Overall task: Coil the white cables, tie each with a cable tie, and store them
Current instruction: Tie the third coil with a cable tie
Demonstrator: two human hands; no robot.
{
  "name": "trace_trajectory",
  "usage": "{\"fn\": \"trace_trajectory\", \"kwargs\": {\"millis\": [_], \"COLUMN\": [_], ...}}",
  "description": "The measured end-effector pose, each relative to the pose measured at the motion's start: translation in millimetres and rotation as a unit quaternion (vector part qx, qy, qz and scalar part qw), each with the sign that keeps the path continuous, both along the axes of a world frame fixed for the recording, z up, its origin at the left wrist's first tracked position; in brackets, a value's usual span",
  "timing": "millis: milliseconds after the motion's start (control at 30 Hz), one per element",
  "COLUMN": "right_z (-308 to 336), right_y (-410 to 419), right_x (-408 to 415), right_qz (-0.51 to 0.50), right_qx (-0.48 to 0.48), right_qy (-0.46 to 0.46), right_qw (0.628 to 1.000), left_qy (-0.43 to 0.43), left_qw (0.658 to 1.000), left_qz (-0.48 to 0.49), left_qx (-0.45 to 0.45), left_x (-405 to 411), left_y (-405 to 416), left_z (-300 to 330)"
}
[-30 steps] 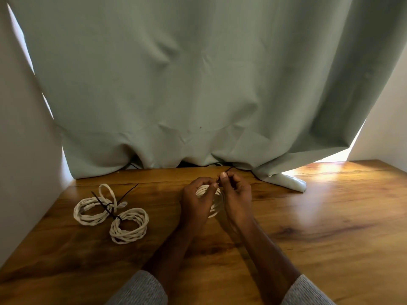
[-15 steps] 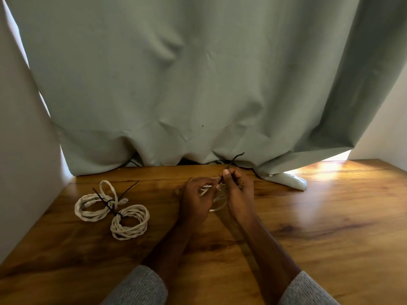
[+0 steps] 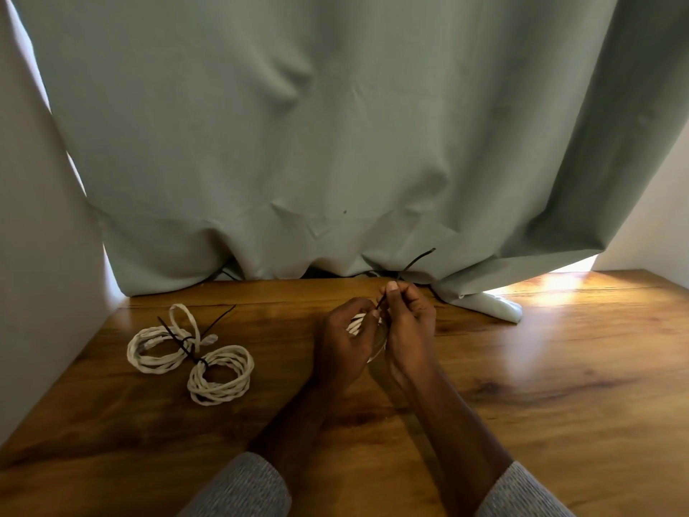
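No text, label, brand, number or sign is showing legibly anywhere in the view. The curtain (image 3: 335, 125), the desk (image 3: 540, 386) and the coiled cables (image 3: 220, 375) are appearing plain, though any fine print on the cables may be too small to make out.

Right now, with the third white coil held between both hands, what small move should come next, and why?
Probably a further pull on the thin black cable tie by the right hand: its tail sticks up past the fingers, while the left hand grips the white twisted cable coil. Whether the tie is snug is hidden. Two tied white coils lie on the wooden table.
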State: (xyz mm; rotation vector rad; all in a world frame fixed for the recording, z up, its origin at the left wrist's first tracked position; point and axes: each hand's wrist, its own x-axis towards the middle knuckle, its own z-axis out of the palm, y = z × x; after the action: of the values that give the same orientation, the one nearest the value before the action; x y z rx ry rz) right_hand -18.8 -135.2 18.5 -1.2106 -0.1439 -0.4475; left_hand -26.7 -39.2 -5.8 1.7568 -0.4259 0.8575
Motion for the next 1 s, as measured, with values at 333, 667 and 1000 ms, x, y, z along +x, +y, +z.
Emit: {"fn": "trace_trajectory", "kwargs": {"millis": [333,667,1000], "right_z": [-3,-9,0], "right_y": [-10,3,-5], "right_x": [4,8,4], "right_qz": [-0.131,-0.061,-0.058], "right_qx": [-0.224,-0.089,-0.083], "right_qy": [-0.109,-0.011,0.014], "right_qw": [0.96,0.994,0.995], "left_qy": [0.07,0.084,0.096], "left_qw": [0.995,0.991,0.992], "left_qz": [-0.048,0.023,-0.01], "left_qx": [-0.048,-0.102,-0.076], "left_x": [0,-4,6], "left_y": [-1,-13,-10], "left_z": [2,0,-4]}}
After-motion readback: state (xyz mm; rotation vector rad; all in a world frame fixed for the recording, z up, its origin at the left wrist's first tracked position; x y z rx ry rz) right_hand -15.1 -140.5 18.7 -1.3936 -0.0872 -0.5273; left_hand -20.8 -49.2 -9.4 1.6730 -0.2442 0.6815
